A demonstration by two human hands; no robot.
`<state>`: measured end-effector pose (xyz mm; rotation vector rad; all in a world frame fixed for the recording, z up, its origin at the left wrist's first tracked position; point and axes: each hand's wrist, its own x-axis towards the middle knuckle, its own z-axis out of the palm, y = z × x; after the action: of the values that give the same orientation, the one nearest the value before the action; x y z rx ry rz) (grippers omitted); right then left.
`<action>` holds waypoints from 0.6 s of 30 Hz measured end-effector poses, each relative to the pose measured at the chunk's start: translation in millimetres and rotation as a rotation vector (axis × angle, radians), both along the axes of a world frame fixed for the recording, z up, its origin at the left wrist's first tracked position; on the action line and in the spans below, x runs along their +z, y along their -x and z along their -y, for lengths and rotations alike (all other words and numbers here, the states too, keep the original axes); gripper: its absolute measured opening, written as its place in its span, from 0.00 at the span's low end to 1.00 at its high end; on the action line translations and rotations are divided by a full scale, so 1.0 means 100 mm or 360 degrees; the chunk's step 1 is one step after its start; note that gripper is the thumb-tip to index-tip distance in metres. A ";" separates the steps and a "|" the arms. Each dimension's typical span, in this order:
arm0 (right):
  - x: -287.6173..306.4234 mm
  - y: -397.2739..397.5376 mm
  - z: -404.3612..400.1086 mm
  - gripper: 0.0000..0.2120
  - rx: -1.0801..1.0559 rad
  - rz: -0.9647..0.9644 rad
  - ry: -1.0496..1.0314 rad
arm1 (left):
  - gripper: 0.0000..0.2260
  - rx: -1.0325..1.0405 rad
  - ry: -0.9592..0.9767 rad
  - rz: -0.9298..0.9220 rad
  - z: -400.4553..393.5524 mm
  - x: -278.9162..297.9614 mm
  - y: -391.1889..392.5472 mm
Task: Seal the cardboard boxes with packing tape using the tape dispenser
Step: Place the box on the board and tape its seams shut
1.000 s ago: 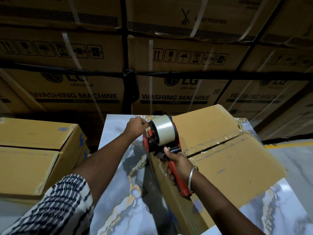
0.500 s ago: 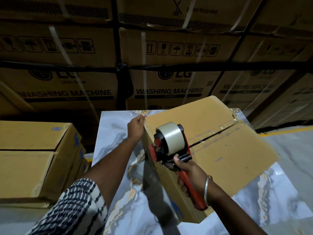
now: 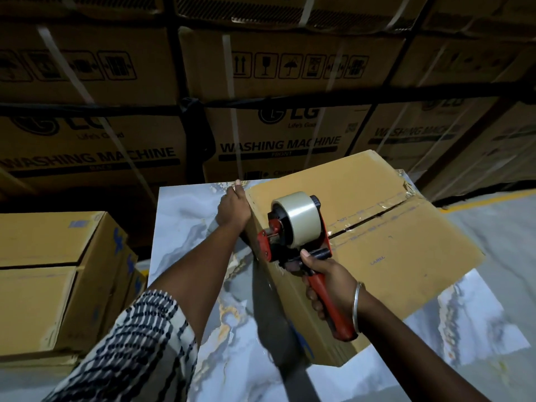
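A brown cardboard box [image 3: 406, 245] lies on a marble-patterned table [image 3: 185, 227], its top flaps closed with a dark seam and old tape along it. My right hand [image 3: 327, 282] grips the red handle of a tape dispenser [image 3: 293, 227] that carries a roll of clear tape. The dispenser's front sits at the box's near-left top edge, at the end of the seam. My left hand [image 3: 233, 208] presses flat against the box's left side near its far corner, fingers together.
Stacked cardboard boxes [image 3: 52, 274] stand to the left of the table. A wall of large strapped washing-machine cartons [image 3: 275, 111] fills the background. Grey floor with a yellow line [image 3: 490, 201] lies to the right.
The dispenser and my right hand have slid back toward me along the box's left edge. My left hand has shifted from beside the dispenser to the box's far-left corner.
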<state>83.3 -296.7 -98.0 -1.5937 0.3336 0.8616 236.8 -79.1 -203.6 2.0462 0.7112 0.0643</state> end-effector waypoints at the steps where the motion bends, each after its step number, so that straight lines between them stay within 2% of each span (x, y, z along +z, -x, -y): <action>1: 0.00 0.00 0.00 0.33 -0.0003 -0.0009 0.0009 | 0.27 -0.0014 -0.0109 0.0116 -0.01 -0.01 0.02; 4: -0.04 0.02 -0.01 0.41 -0.0033 0.0022 0.0015 | 0.25 -0.0197 -0.0234 0.0642 -0.03 -0.10 0.28; 5: -0.04 0.03 -0.01 0.40 -0.0040 0.0038 0.0013 | 0.26 -0.0347 -0.0256 0.0790 -0.05 -0.15 0.40; 7: -0.02 0.04 -0.03 0.30 -0.0063 0.0025 0.0017 | 0.25 -0.0678 -0.0351 0.0921 -0.13 -0.28 0.59; 9: 0.00 0.04 -0.02 0.26 -0.0080 0.0000 0.0015 | 0.24 -0.0912 -0.0466 0.0891 -0.20 -0.36 0.69; 11: 0.00 0.04 -0.02 0.26 -0.0083 0.0011 0.0004 | 0.26 -0.0993 -0.0548 0.0867 -0.26 -0.38 0.68; 14: 0.01 0.04 -0.02 0.26 -0.0093 0.0032 -0.0017 | 0.28 -0.1012 -0.0584 0.0787 -0.28 -0.30 0.63; 18: 0.00 0.02 -0.01 0.28 -0.0049 0.0031 0.0018 | 0.21 -0.0966 -0.0654 0.0654 -0.25 -0.23 0.61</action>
<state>81.1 -295.8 -98.1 -1.6028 0.3491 0.8211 176.2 -53.8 -226.9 2.4502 -0.2085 0.2894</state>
